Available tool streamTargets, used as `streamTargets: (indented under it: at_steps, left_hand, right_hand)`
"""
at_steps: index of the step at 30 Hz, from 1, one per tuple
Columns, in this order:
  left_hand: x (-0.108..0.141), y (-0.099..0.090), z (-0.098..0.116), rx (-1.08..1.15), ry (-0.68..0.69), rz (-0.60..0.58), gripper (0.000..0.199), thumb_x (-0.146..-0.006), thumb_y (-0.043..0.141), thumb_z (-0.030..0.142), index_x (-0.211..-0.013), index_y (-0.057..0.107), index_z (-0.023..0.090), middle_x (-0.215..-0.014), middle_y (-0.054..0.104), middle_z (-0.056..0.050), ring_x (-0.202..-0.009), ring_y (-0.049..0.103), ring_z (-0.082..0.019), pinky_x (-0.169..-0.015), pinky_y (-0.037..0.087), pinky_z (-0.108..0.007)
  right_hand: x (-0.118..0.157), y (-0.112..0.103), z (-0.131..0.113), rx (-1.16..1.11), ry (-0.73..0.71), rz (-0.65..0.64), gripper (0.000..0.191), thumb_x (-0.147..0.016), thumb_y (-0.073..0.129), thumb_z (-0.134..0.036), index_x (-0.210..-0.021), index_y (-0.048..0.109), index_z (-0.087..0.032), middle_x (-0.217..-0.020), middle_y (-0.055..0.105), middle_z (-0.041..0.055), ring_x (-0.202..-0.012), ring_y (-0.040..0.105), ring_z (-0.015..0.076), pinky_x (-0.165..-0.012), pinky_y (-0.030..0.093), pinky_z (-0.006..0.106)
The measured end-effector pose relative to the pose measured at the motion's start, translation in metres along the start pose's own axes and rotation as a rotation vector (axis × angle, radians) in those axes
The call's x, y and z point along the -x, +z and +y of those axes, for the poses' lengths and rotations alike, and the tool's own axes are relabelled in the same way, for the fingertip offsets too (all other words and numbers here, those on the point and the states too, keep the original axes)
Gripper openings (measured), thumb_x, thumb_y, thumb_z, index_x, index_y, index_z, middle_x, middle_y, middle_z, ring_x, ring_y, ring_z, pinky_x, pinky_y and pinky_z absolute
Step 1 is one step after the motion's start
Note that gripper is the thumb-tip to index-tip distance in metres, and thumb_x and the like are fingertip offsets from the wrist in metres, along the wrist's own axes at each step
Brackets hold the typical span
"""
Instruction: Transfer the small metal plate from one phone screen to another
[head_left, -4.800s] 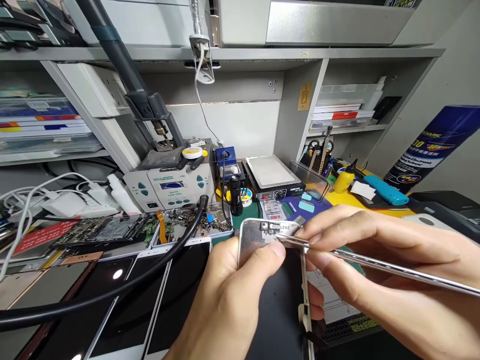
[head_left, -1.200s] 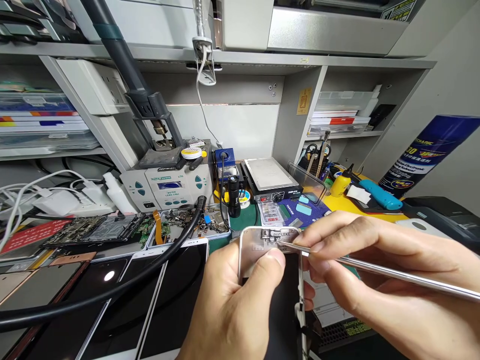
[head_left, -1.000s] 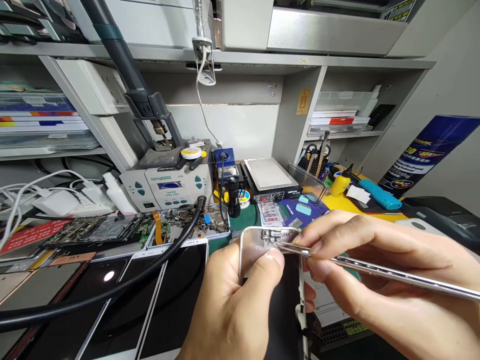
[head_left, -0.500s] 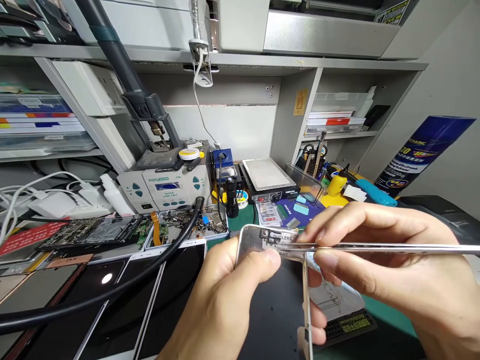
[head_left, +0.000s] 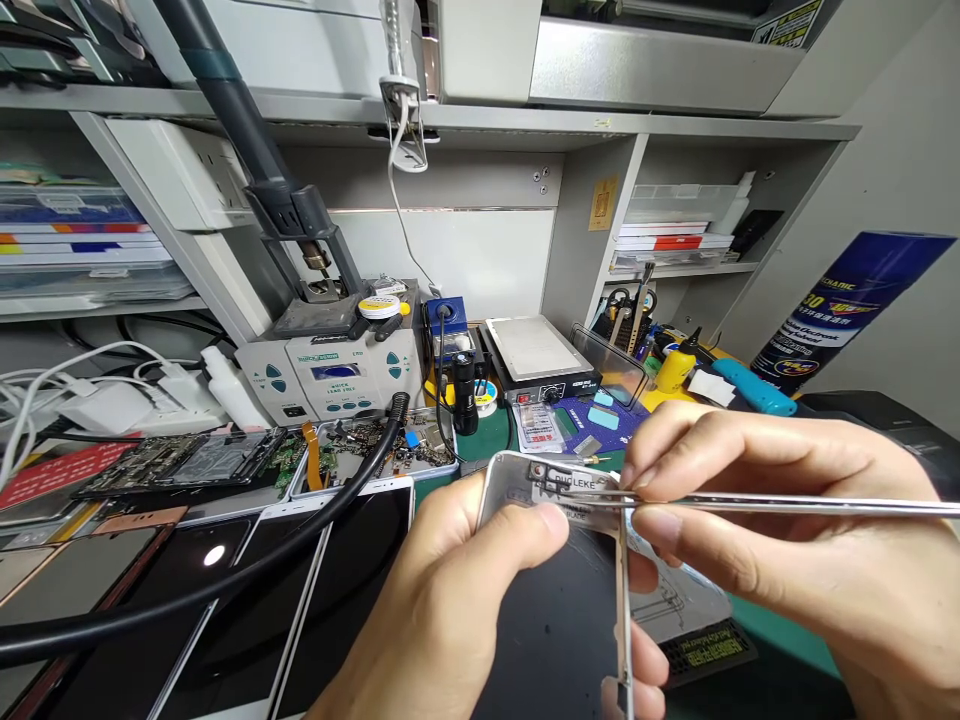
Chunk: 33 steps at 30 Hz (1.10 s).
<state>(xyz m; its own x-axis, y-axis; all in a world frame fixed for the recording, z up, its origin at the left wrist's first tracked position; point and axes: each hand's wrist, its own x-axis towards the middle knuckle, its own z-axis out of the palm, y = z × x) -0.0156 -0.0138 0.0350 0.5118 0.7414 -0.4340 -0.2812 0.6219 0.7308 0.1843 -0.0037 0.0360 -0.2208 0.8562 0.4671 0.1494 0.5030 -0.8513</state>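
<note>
My left hand grips a phone housing with a dark flat inner face and a pale metal rim. Its thumb presses near the top, beside a thin razor blade printed "DUOLEKE" that lies across the housing's upper end. My right hand pinches metal tweezers between thumb and fingers, held nearly level. The tweezers' tips reach over the blade near a dark slotted part at the top; whether they grip anything is too small to tell.
Phone screens lie at the left under a thick black hose. Behind stand a tray of circuit boards, a soldering station, a hot plate, a yellow bottle and a blue spray can.
The housing, blade and both hands have shifted slightly to the right. The tweezers still point at the same upper part of the housing, sitting a little lower.
</note>
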Motion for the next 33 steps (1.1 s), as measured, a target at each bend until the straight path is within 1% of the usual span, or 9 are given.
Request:
streamTargets:
  at_steps: [4, 9, 13, 18, 24, 29, 33]
  left_hand:
    - [0.0003, 0.0002, -0.0002, 0.003, 0.012, 0.022, 0.032, -0.090, 0.057, 0.040, -0.088, 0.074, 0.013, -0.061, 0.072, -0.011, -0.055, 0.070, -0.022, -0.059, 0.054, -0.031]
    - [0.0003, -0.0003, -0.0002, -0.006, 0.037, -0.001, 0.032, -0.093, 0.054, 0.038, -0.087, 0.074, 0.013, -0.060, 0.072, -0.010, -0.055, 0.069, -0.021, -0.059, 0.054, -0.030]
    - [-0.0005, -0.0011, -0.0010, -0.020, 0.042, -0.005, 0.035, -0.095, 0.052, 0.038, -0.091, 0.074, 0.011, -0.062, 0.072, -0.011, -0.058, 0.069, -0.022, -0.059, 0.054, -0.030]
    - [-0.0008, -0.0017, -0.0018, -0.018, 0.052, -0.023, 0.032, -0.096, 0.051, 0.037, -0.094, 0.072, 0.013, -0.063, 0.071, -0.010, -0.059, 0.068, -0.021, -0.060, 0.053, -0.030]
    - [0.0002, -0.0012, -0.0004, -0.028, 0.030, -0.004, 0.032, -0.096, 0.050, 0.039, -0.096, 0.071, 0.014, -0.063, 0.071, -0.009, -0.060, 0.069, -0.022, -0.061, 0.053, -0.032]
    - [-0.0004, 0.0005, 0.0005, -0.040, 0.011, 0.024, 0.030, -0.095, 0.050, 0.038, -0.097, 0.070, 0.014, -0.063, 0.072, -0.010, -0.061, 0.070, -0.023, -0.063, 0.053, -0.034]
    - [-0.0001, 0.0011, 0.0000, -0.036, 0.020, 0.029, 0.029, -0.094, 0.051, 0.037, -0.102, 0.068, 0.016, -0.063, 0.072, -0.009, -0.060, 0.070, -0.024, -0.063, 0.054, -0.035]
  right_hand:
    - [0.0003, 0.0012, -0.0011, -0.046, 0.026, -0.011, 0.025, -0.069, 0.086, -0.004, -0.077, 0.075, -0.025, -0.082, 0.069, -0.0019, -0.058, 0.072, 0.0147, -0.054, 0.060, 0.019]
    - [0.0005, 0.0010, 0.0000, -0.070, 0.036, -0.026, 0.027, -0.071, 0.083, 0.000, -0.078, 0.075, -0.024, -0.081, 0.069, -0.0030, -0.057, 0.072, 0.0135, -0.056, 0.060, 0.019]
    - [0.0009, 0.0000, 0.0016, -0.097, 0.032, -0.051, 0.027, -0.072, 0.082, 0.000, -0.080, 0.075, -0.024, -0.083, 0.069, -0.0030, -0.057, 0.073, 0.0143, -0.056, 0.061, 0.020]
    - [-0.0004, 0.0008, 0.0012, -0.093, 0.024, -0.047, 0.029, -0.072, 0.081, 0.002, -0.081, 0.076, -0.025, -0.083, 0.069, -0.0030, -0.058, 0.073, 0.0143, -0.057, 0.062, 0.020]
    - [0.0002, 0.0013, -0.0002, -0.058, -0.007, -0.031, 0.026, -0.075, 0.081, -0.002, -0.081, 0.077, -0.026, -0.083, 0.070, -0.0031, -0.054, 0.072, 0.0120, -0.055, 0.061, 0.018]
    - [-0.0013, 0.0054, -0.0017, -0.034, 0.020, 0.026, 0.017, -0.076, 0.083, -0.011, -0.076, 0.078, -0.026, -0.077, 0.071, -0.0034, -0.054, 0.071, 0.0100, -0.051, 0.058, 0.013]
    - [-0.0034, 0.0089, -0.0033, -0.050, 0.023, 0.057, 0.017, -0.076, 0.083, -0.011, -0.073, 0.078, -0.027, -0.073, 0.072, -0.0037, -0.051, 0.070, 0.0098, -0.048, 0.057, 0.013]
